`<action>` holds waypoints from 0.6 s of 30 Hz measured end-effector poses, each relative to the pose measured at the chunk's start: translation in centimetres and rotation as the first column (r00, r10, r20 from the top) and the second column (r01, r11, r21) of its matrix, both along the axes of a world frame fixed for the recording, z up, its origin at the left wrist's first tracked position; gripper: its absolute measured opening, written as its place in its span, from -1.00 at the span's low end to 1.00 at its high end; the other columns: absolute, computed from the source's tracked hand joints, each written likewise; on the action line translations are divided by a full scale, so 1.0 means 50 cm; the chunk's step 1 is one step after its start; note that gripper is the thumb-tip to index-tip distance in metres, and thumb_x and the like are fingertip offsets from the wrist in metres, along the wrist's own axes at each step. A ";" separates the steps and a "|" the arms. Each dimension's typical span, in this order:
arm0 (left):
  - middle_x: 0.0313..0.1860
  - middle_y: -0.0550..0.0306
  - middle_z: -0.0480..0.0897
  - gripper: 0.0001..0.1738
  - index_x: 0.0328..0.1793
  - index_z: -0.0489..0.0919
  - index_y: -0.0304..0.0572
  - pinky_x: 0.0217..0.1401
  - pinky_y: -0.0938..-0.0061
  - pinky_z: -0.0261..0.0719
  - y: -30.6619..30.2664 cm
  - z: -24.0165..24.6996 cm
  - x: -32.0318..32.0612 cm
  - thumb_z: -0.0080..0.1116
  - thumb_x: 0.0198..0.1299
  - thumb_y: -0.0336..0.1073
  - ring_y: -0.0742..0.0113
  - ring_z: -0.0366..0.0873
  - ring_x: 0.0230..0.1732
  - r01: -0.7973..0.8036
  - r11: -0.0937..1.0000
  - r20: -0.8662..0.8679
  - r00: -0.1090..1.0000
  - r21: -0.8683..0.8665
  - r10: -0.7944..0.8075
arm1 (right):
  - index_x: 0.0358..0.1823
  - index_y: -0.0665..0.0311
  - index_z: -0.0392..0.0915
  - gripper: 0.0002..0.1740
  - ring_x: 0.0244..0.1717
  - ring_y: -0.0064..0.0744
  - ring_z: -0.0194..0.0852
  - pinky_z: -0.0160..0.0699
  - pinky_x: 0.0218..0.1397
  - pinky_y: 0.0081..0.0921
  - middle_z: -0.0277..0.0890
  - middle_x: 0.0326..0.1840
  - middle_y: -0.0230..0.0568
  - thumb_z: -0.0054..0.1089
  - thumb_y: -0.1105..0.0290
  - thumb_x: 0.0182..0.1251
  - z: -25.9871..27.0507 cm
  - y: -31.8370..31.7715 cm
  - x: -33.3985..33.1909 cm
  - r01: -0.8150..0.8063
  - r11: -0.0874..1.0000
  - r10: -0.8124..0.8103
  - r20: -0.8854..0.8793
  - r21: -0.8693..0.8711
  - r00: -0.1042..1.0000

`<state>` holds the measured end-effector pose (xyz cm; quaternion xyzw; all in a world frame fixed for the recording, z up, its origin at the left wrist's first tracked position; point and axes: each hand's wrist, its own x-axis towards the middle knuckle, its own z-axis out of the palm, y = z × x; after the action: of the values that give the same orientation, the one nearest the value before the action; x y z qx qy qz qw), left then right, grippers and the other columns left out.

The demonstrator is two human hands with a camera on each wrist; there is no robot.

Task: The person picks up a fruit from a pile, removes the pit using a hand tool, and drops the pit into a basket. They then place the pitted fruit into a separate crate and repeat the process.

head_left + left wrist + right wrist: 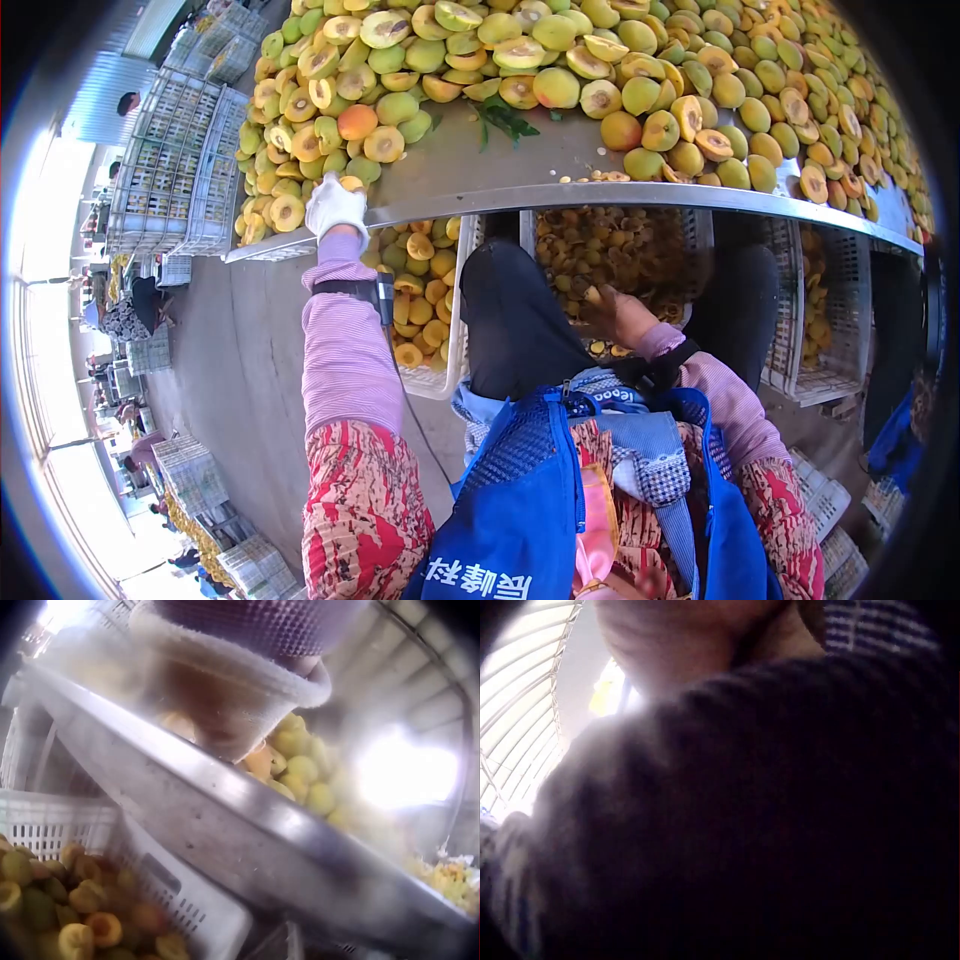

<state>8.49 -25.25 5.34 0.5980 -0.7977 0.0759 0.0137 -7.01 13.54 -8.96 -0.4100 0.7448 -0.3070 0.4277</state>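
left hand [337, 205], white glove, is over the near edge of the metal table [480, 150], at the left end, with its fingers in among the fruit heap [520, 52]. a fruit piece [352, 183] sits right by the fingertips. can't tell if it's gripped: fingers are hidden in the head view, and the left wrist view is blurred with the table rim across it.

right hand [628, 322], bare, is low between the knees, over the near part of the middle crate [700, 235]. small pale bit [593, 296] at its fingertips; can't tell if it's pinched. right wrist view is mostly dark cloth, no help.

fruit heap is yellow-green, whole and halved mixed, spread over the far side of the table and down to its near edge at left and right. green leaves [507, 120] lie on bare metal between. small pale scraps [595, 177] sit along the near edge, right of the leaves.

under the table: left crate [465, 300] holds halved fruit [430, 270], middle crate holds browner pieces [600, 240], right crate [840, 300] has some yellow fruit too. stacked crates [175, 160] stand far left, across the floor [235, 350].
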 end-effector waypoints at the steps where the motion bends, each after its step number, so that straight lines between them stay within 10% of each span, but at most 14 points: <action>1: -0.05 -0.10 0.57 -0.50 0.01 0.48 -0.05 0.04 0.22 0.47 -0.011 0.000 0.001 0.22 -0.08 -0.05 0.04 0.52 0.02 0.016 0.998 -0.008 1.000 0.054 -0.015 | -0.06 0.32 0.31 -0.58 -0.14 0.18 0.44 0.41 -0.13 -0.15 0.50 -0.26 0.18 0.17 0.25 0.12 0.005 0.005 -0.001 0.004 1.000 -0.004 -0.006 -0.001 1.000; 8: 0.02 -0.04 0.52 -0.59 -0.02 0.53 -0.04 0.04 0.23 0.45 0.049 0.026 -0.063 0.16 -0.04 -0.13 0.03 0.48 0.02 0.142 0.980 -0.082 0.985 -0.143 -0.155 | -0.11 0.34 0.30 -0.59 -0.15 0.19 0.44 0.42 -0.13 -0.12 0.48 -0.28 0.23 0.18 0.27 0.09 0.077 -0.001 -0.012 0.094 0.995 -0.096 -0.059 -0.023 0.994; 11: -0.32 -0.06 0.63 -0.74 -0.22 0.61 -0.20 -0.09 0.34 0.51 0.092 0.009 -0.168 0.12 0.05 -0.20 0.10 0.60 -0.21 0.608 0.788 -0.668 0.547 -0.098 -0.505 | -0.11 0.34 0.29 -0.59 -0.16 0.20 0.45 0.42 -0.13 -0.10 0.48 -0.29 0.23 0.16 0.28 0.09 0.088 -0.015 -0.006 0.105 0.994 -0.105 -0.078 0.000 0.991; 15: -0.19 -0.06 0.63 -0.60 -0.03 0.55 -0.25 -0.06 0.42 0.50 0.316 0.050 -0.390 0.15 0.07 -0.14 0.17 0.60 -0.17 0.869 0.492 -0.616 0.359 -0.055 -0.702 | -0.12 0.33 0.28 -0.61 -0.17 0.18 0.47 0.42 -0.13 -0.09 0.49 -0.32 0.20 0.14 0.27 0.10 0.076 -0.012 -0.002 0.023 0.999 -0.020 -0.095 0.023 0.995; 18: -0.08 -0.18 0.57 -0.41 0.12 0.39 -0.26 0.04 0.23 0.47 0.429 0.017 -0.513 0.13 0.07 0.00 -0.02 0.52 -0.02 0.838 0.519 -0.460 0.533 0.170 -0.710 | -0.14 0.33 0.29 -0.63 -0.16 0.16 0.47 0.42 -0.11 -0.11 0.49 -0.30 0.18 0.13 0.27 0.11 0.103 -0.007 -0.009 0.035 0.997 -0.028 -0.100 0.065 0.995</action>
<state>-17.14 -3.81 6.22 0.1655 -0.9647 -0.1931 0.0677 -7.46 13.19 -3.81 -0.3984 0.7812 -0.2681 0.3988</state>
